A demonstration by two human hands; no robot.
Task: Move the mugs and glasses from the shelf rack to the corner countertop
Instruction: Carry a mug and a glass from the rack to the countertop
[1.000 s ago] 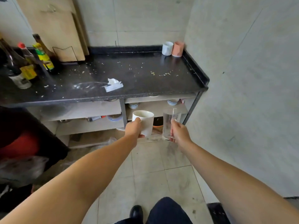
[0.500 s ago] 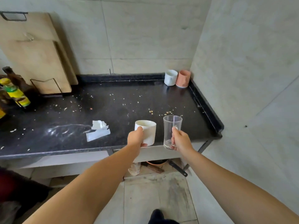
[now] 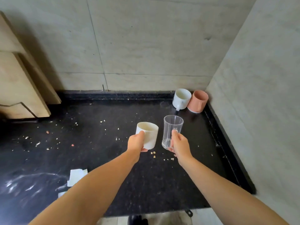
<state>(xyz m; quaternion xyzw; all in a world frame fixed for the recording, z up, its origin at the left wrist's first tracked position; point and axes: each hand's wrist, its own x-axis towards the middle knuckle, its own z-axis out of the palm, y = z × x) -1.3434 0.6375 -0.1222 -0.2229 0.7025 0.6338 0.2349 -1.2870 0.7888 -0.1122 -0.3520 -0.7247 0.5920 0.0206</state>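
My left hand (image 3: 136, 142) grips a cream mug (image 3: 148, 133) by its near side, upright above the black countertop (image 3: 100, 143). Beside it, my right hand (image 3: 179, 144) holds a clear glass mug (image 3: 172, 127) by its handle, also upright and off the surface. Both hang over the right half of the counter. In the far right corner stand a white mug (image 3: 181, 99) and a salmon-pink mug (image 3: 198, 101), side by side against the walls.
Wooden cutting boards (image 3: 21, 88) lean on the back wall at the left. Crumbs litter the counter, and a crumpled white paper scrap (image 3: 76, 175) lies near the front edge. A raised black lip (image 3: 227, 146) runs along the counter's right side by the tiled wall.
Both hands have carried the cream mug and the glass mug up from the shelf level and forward over the countertop, closer to the far right corner. The view has tilted onto the counter.
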